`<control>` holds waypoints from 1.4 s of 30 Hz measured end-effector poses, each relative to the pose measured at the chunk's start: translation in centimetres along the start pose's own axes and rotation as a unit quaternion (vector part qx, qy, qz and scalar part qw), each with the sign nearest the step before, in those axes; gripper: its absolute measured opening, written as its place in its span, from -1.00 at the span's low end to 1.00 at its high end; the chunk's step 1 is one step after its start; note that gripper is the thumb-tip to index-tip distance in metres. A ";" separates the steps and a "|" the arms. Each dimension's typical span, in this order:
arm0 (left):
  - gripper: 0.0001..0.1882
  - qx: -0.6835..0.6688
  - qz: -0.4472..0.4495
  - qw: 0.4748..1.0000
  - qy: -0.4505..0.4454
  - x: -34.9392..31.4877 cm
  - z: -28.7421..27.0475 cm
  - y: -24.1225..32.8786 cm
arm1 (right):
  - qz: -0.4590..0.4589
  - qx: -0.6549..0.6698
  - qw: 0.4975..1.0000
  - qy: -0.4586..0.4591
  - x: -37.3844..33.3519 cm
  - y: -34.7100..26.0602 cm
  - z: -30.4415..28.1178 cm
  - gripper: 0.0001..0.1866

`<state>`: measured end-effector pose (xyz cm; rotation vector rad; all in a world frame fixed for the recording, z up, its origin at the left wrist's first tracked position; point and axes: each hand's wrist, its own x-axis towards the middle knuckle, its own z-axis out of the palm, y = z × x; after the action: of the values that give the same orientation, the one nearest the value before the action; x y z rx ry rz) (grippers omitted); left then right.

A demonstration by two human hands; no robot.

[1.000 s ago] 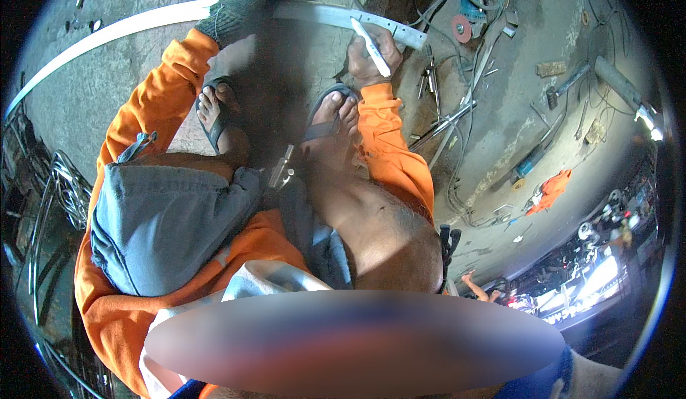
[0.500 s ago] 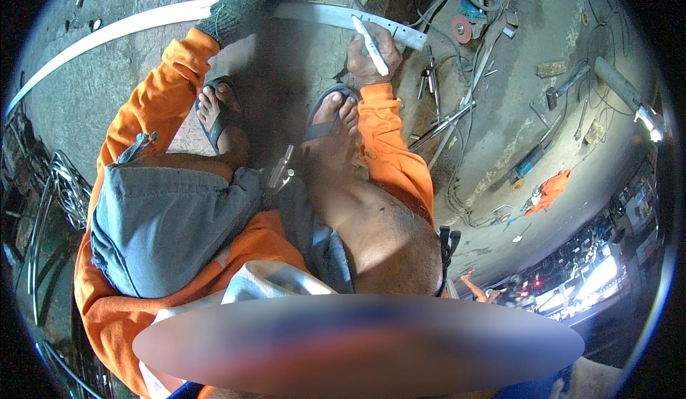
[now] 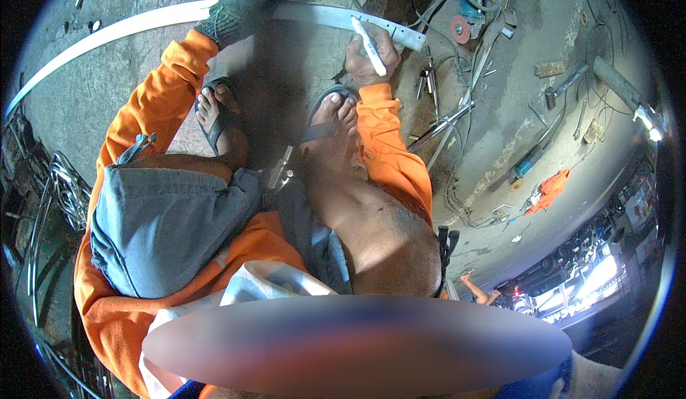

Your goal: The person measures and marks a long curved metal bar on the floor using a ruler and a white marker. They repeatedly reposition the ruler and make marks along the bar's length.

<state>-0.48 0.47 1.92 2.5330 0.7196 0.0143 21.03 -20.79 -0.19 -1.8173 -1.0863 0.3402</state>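
Note:
A long pale metal strip runs across the floor in front of my feet, curved by the lens. Dark spots are dotted along its right part. My left hand, in a dark knitted glove, is closed round the strip near its middle. My bare right hand grips a white marker pen close to the strip's right end. The upper end of the pen overlaps the strip's near edge; whether it touches cannot be made out.
An angle grinder with a reddish disc lies at the upper right. Beyond the strip's right end are metal rods and loose cables. Farther right lie another grinder and an orange cloth. Coiled wire is on the left.
Hardly anything differs. The right end of the strip and my right hand sit a few pixels farther left; both grips stay the same.

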 end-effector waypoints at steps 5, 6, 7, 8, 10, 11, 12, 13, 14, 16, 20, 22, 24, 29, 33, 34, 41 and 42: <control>-0.65 0.005 0.029 0.999 0.020 -0.1 0.2 -0.3 | -0.046 -0.042 0.998 0.000 0.1 0.4 -0.2 -0.75; -0.65 0.002 0.023 1.000 0.013 -0.2 0.3 -0.4 | -0.043 -0.054 0.998 -0.003 0.0 0.6 -0.2 -0.75; -0.65 0.003 0.027 1.000 0.015 -0.2 0.3 -0.5 | -0.022 -0.024 0.999 -0.003 -0.1 0.7 -0.1 -0.74; -0.64 0.004 0.032 0.999 0.017 -0.2 0.3 -0.6 | 0.005 0.000 1.000 -0.005 -0.3 0.8 0.1 -0.73; -0.64 0.003 0.043 0.999 0.029 -0.1 0.3 -0.6 | 0.031 0.022 0.999 -0.007 -0.5 1.0 0.4 -0.71; -0.64 0.002 0.049 0.998 0.039 -0.1 0.3 -0.5 | 0.029 0.020 0.999 -0.008 -0.5 1.0 0.4 -0.71; -0.64 0.000 0.056 0.997 0.050 -0.1 0.2 -0.4 | 0.026 0.024 0.999 -0.003 -0.5 1.0 0.4 -0.71; -0.64 -0.005 0.037 0.999 0.039 0.0 0.2 -0.3 | 0.015 0.009 1.000 -0.005 -0.4 1.0 0.4 -0.71; -0.64 -0.010 0.017 0.999 0.029 0.0 0.2 -0.1 | 0.003 -0.001 1.000 -0.002 -0.4 0.9 0.3 -0.71; -0.65 -0.018 0.004 1.000 0.017 -0.1 0.0 0.1 | -0.018 -0.017 1.000 -0.002 -0.2 0.7 0.1 -0.72; -0.65 -0.011 0.032 0.999 0.025 -0.1 -0.4 0.1 | -0.041 -0.039 0.998 -0.005 0.2 0.2 -0.2 -0.74; -0.65 -0.010 0.029 0.999 0.021 -0.1 -0.4 0.1 | -0.040 -0.042 0.998 -0.004 0.2 0.1 -0.2 -0.74; -0.64 -0.018 0.008 1.000 0.003 0.0 -0.3 0.2 | -0.030 -0.040 0.999 -0.002 0.1 0.1 -0.1 -0.75; -0.62 -0.017 0.020 1.000 0.005 -0.1 -0.3 0.2 | -0.034 -0.035 0.999 -0.008 0.0 0.3 -0.1 -0.74; -0.60 -0.010 0.033 0.999 0.005 -0.1 -0.1 -0.3 | -0.046 -0.051 0.998 -0.003 0.1 0.1 -0.1 -0.76; -0.60 -0.001 0.026 1.000 -0.005 -0.1 0.0 -0.4 | -0.018 0.002 1.000 -0.001 0.1 0.0 -0.2 -0.77; -0.59 -0.005 0.044 0.999 0.011 -0.4 -0.2 -0.1 | 0.119 0.173 0.977 0.045 -1.8 -0.7 -2.9 -0.69; -0.59 -0.004 0.047 0.999 0.015 -0.4 -0.3 0.1 | 0.116 0.166 0.978 0.046 -2.2 -0.7 -3.3 -0.69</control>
<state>-0.78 0.34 2.24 2.5616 0.6093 0.0869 21.47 -24.36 1.58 -1.6408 -0.7052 0.5388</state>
